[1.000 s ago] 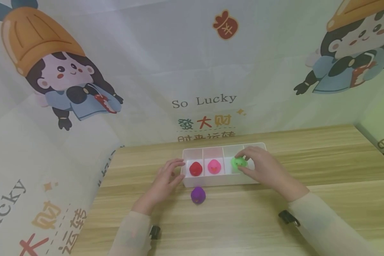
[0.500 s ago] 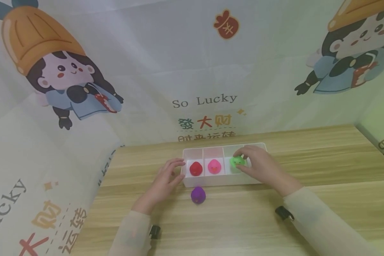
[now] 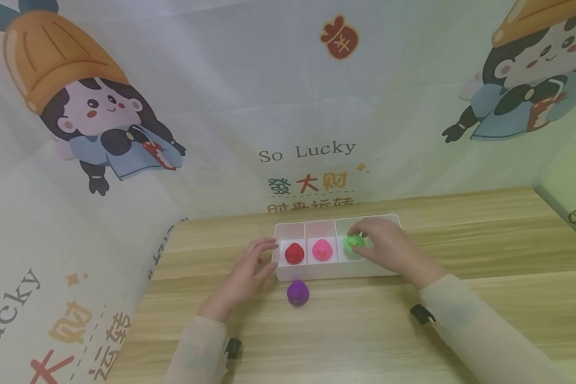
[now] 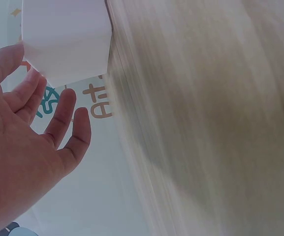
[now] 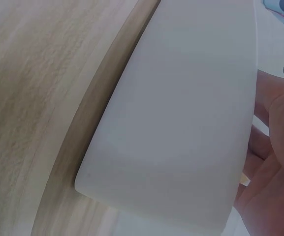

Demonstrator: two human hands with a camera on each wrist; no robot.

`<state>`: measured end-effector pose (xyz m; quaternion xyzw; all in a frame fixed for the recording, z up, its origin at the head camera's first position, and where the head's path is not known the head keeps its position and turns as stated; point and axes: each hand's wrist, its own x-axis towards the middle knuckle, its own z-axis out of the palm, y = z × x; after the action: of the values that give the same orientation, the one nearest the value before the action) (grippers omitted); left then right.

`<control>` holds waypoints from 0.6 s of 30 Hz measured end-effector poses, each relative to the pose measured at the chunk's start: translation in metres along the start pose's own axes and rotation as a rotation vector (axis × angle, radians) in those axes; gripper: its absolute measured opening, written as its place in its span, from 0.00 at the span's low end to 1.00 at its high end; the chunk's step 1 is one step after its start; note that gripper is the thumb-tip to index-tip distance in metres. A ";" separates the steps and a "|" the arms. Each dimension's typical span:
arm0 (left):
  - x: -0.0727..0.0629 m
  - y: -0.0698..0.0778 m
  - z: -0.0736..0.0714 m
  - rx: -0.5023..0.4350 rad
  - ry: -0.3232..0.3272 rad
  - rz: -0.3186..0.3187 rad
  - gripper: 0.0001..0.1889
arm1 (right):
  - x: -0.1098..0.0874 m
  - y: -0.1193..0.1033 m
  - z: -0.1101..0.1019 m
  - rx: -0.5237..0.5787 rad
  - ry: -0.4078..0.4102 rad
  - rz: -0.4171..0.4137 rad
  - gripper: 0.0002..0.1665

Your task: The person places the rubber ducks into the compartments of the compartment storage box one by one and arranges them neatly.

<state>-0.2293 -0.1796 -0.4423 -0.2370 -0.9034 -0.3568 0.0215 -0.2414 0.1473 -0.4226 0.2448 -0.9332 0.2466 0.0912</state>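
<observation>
A white divided box (image 3: 333,271) lies lengthwise on the table. My right hand (image 3: 389,245) reaches over its right part and pinches a green toy duck (image 3: 353,243) between thumb and fingers, within the third compartment from the left. The box wall hides the duck in the right wrist view, where only part of the hand (image 5: 274,152) shows. At the box's left end my left hand (image 3: 249,269) rests fingertips and thumb by the rim, fingers fairly straight. A red toy duck (image 3: 294,254) sits in the leftmost compartment, a pink one (image 3: 322,250) in the second.
A purple toy duck (image 3: 297,293) stands on the wooden table (image 3: 345,336) just in front of the box, between the forearms. Behind the table hangs a printed cloth (image 3: 249,101) with cartoon figures and lettering. Black clips (image 3: 232,348) show by both sleeves.
My right hand has slid slightly left with the green duck in its fingers. The left hand, the box and the other ducks stay as they were.
</observation>
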 end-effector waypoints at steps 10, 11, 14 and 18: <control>-0.001 -0.001 0.001 -0.016 0.004 -0.006 0.21 | 0.003 0.003 0.005 -0.039 -0.019 -0.028 0.18; -0.001 0.000 0.001 -0.017 0.004 -0.004 0.21 | 0.004 0.003 0.006 -0.044 -0.020 -0.026 0.18; -0.001 -0.001 0.001 -0.021 0.003 0.006 0.21 | 0.005 0.004 0.007 -0.057 -0.030 -0.021 0.18; 0.000 -0.002 0.001 -0.020 -0.005 0.023 0.21 | 0.007 0.004 0.007 -0.050 -0.044 -0.025 0.18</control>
<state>-0.2300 -0.1809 -0.4445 -0.2484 -0.8971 -0.3649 0.0212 -0.2499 0.1443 -0.4282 0.2596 -0.9378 0.2165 0.0797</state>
